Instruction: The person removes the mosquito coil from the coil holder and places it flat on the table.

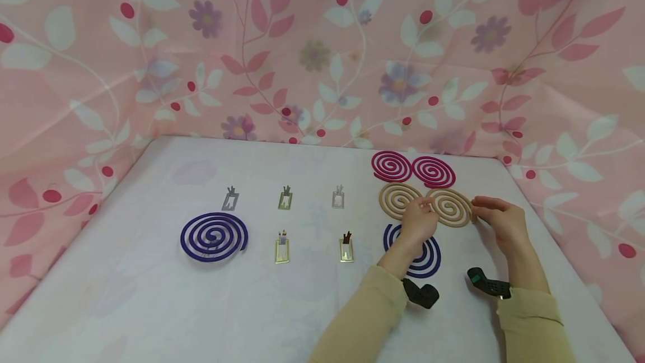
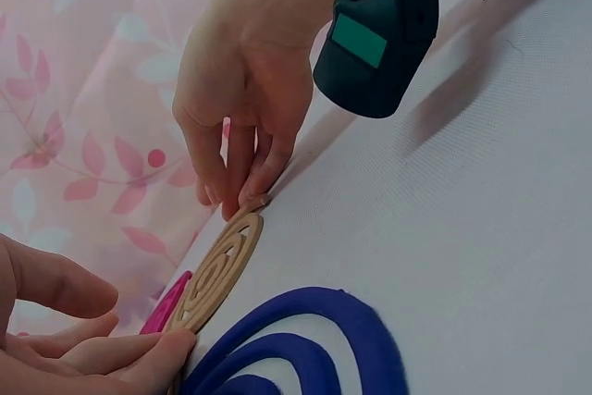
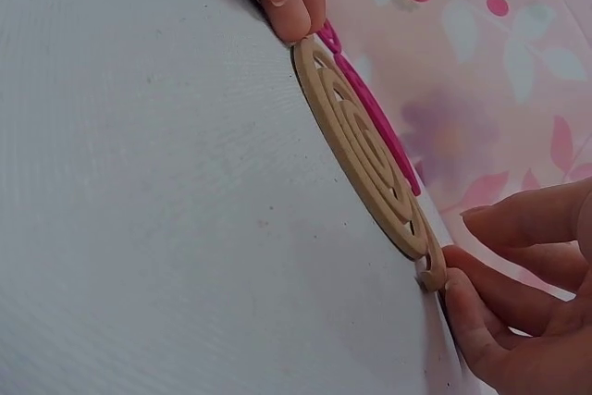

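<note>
Two tan mosquito coils lie side by side on the right of the table, a left one [image 1: 393, 199] and a right one [image 1: 450, 209]. My left hand [image 1: 419, 222] reaches over the left coil and pinches the near left edge of the right coil. The right hand [image 1: 506, 226] pinches that coil's outer end between thumb and fingers, as the right wrist view shows at the loose tip of the tan coil [image 3: 365, 150]. Beneath my left forearm lies a blue coil [image 1: 430, 262], partly hidden.
Two pink coils [image 1: 433, 172] lie behind the tan ones. Another blue coil [image 1: 214, 237] sits at the left, over a partly hidden metal piece. Several small metal coil stands [image 1: 346, 248] are spaced in two rows mid-table. A floral cloth [image 1: 312, 55] hangs behind the white table [image 1: 227, 307].
</note>
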### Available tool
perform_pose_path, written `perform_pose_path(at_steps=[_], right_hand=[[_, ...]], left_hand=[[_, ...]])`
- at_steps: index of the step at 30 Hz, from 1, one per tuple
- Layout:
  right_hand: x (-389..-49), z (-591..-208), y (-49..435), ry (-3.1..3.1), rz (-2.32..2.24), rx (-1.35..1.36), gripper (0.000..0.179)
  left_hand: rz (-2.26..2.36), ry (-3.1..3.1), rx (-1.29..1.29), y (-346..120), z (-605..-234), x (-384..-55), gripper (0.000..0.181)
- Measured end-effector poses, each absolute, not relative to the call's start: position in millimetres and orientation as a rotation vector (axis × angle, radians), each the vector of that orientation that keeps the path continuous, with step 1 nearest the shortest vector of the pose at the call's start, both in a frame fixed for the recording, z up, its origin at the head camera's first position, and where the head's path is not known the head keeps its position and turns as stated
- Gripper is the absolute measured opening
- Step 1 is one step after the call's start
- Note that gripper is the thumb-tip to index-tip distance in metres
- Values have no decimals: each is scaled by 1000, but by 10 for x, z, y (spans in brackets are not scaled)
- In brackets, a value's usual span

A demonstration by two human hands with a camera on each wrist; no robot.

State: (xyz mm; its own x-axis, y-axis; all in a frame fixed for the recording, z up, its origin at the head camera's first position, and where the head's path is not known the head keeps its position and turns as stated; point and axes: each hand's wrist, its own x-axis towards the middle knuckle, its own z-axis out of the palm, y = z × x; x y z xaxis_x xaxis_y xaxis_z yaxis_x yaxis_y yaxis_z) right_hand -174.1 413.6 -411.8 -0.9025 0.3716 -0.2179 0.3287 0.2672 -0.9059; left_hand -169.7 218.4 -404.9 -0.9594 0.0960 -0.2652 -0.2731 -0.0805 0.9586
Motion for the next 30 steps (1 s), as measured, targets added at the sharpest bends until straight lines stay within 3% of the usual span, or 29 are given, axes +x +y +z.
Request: perform_pose_path(at_steps=[9,17,23,30], right_hand=[[-1721,-4089,4145,-2495,1753,-683,51],[-1690,-3850,4033,-2094,2061,-461,17],[-1619,-3566,3707,-1786,2297,-193,23],[-1537,-3348,3236,-1746,2320,-90,27]], left_hand=[[2131,1971,-173,2169,-4043,-1697,38],[2138,1997,-83,2041,-3900,-1734,32],[2137,2048,72,1747,-3682,-1708,40],[2091,1977,415,1108,-3467,-1607,44]])
